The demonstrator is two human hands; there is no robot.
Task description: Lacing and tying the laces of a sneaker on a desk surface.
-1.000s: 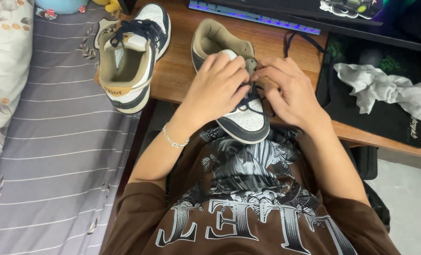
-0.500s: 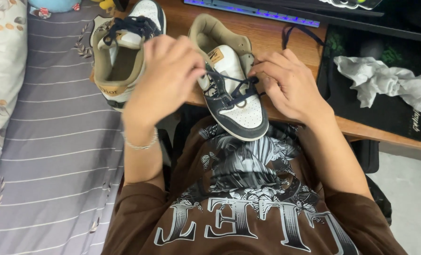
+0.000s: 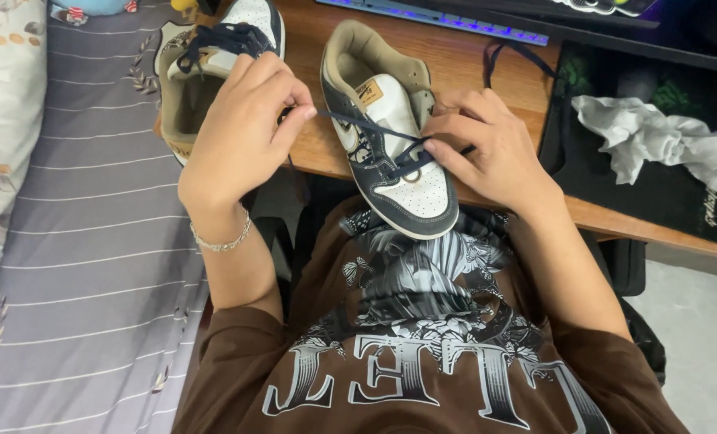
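1. The left hand (image 3: 242, 133) covers the inner side of the second sneaker (image 3: 214, 72), at 10 o'clock.
2. The right hand (image 3: 487, 149) hides the near sneaker's (image 3: 391, 137) right flank.
3. The keyboard (image 3: 455, 16) is cropped by the top edge, at 12 o'clock.
4. The lace's (image 3: 366, 127) end vanishes under the left fingers (image 3: 290, 108).

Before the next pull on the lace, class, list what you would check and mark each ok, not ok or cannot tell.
1. Left hand pinches the lace: ok.
2. Lace taut between hand and shoe: ok.
3. Right hand steadies the shoe: ok.
4. Shoe fully on the desk: not ok, toe overhangs the edge.
5. Lace threaded evenly through the lower eyelets: cannot tell.
6. Second shoe out of the way: ok.
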